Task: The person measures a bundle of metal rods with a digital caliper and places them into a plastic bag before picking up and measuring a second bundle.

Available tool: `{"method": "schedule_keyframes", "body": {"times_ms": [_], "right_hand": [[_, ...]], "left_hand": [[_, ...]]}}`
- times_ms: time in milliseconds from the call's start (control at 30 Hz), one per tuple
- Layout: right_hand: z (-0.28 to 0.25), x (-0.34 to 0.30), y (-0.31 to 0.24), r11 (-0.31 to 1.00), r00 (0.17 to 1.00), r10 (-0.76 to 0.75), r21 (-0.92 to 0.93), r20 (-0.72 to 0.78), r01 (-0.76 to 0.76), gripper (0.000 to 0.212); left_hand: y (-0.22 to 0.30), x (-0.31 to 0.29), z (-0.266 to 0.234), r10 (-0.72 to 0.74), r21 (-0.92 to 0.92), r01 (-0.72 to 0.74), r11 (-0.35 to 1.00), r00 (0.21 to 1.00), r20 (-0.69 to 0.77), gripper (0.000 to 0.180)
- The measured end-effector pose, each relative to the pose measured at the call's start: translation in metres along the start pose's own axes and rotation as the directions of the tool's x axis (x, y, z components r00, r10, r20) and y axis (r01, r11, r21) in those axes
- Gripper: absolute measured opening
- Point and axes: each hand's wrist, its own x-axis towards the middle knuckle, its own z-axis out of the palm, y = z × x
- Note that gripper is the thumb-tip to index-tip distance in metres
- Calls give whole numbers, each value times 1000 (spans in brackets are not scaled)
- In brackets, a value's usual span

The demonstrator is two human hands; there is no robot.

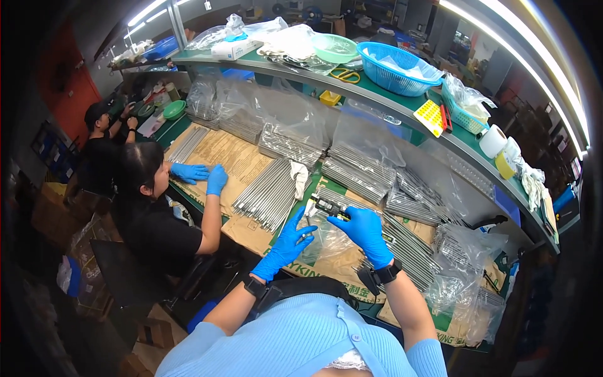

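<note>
My right hand [365, 234], in a blue glove, is closed around a digital caliper [328, 206] above the bench. The caliper's jaw end points left, toward my left hand [287, 246], also blue-gloved. That hand's fingers are bent and close together at the jaws; whatever small piece they pinch is too small to make out. Beneath and right of the hands lie many thin metal rods [408, 248] on brown paper. Another spread of rods [264, 195] lies to the left, with a white glove [299, 179] at its right end.
A co-worker's blue-gloved hands [200, 176] handle rods on the left. Stacked rod bundles [358, 173] in plastic line the back of the bench. Overhead, a shelf [282, 66] carries a blue basket [399, 66], scissors [345, 76] and paper rolls [493, 141]. Crumpled clear plastic [461, 276] covers rods at right.
</note>
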Motion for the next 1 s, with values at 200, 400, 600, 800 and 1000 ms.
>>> {"method": "schedule_keyframes", "body": {"times_ms": [200, 400, 600, 800, 1000], "right_hand": [[12, -6, -21, 995, 991, -94, -23, -96, 92, 50], [20, -12, -14, 999, 1000, 1, -38, -21, -1, 46], [31, -24, -14, 999, 999, -42, -23, -35, 41, 47], [23, -30, -18, 999, 998, 38, -30, 50, -36, 50], [13, -38, -11, 998, 998, 67, -16, 20, -67, 50]], "left_hand": [[0, 10, -4, -216, -14, 223, 975, 956, 198, 27], [-17, 7, -2, -162, -197, 176, 964, 983, 85, 33], [-33, 6, -5, -161, 2, 162, 987, 980, 116, 49], [-32, 4, 4, -221, -285, 236, 929, 972, 81, 43], [-19, 4, 0, -30, 30, 27, 999, 996, 81, 28]]}}
